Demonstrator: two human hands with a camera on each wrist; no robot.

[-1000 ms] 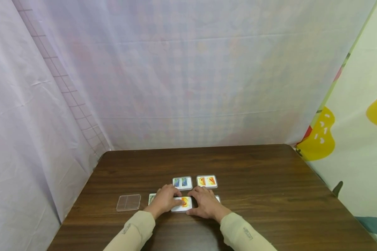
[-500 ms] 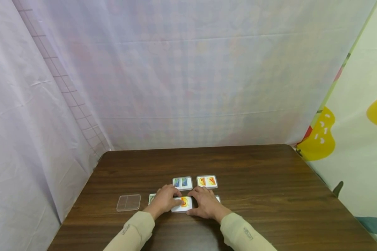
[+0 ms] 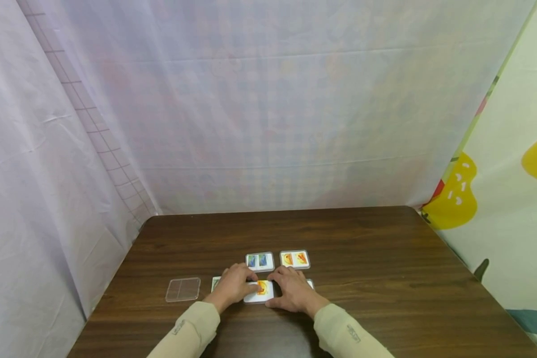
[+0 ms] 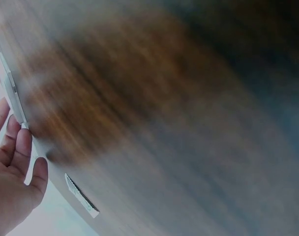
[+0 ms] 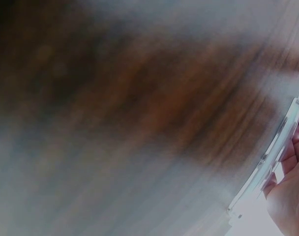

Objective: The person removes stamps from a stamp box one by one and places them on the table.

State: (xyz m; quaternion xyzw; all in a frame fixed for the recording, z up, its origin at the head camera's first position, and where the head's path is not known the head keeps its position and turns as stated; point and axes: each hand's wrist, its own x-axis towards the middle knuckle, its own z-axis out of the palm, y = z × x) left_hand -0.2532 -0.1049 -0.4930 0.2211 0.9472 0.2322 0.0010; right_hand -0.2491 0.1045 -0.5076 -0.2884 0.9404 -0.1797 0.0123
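In the head view, a flat clear card case [image 3: 267, 297] with a white insert and an orange-yellow picture lies between my hands. My left hand [image 3: 233, 286] holds its left side, the thumb laid over the picture and the fingers at the far edge. My right hand [image 3: 293, 291] grips the right side, thumb at the near corner and fingertips at the far corner. Partly hidden behind the right hand is another case [image 3: 311, 283]. A small greenish paper piece [image 3: 215, 283] shows beside the left hand; its edge [image 4: 82, 196] looks toothed in the left wrist view.
Two filled cases lie beyond the hands, one with blue-green pictures [image 3: 259, 261], one with orange pictures [image 3: 295, 259]. A transparent case piece [image 3: 183, 289] rests at the left on the brown wooden table [image 3: 362, 258]. White curtains [image 3: 268, 124] hang behind the table.
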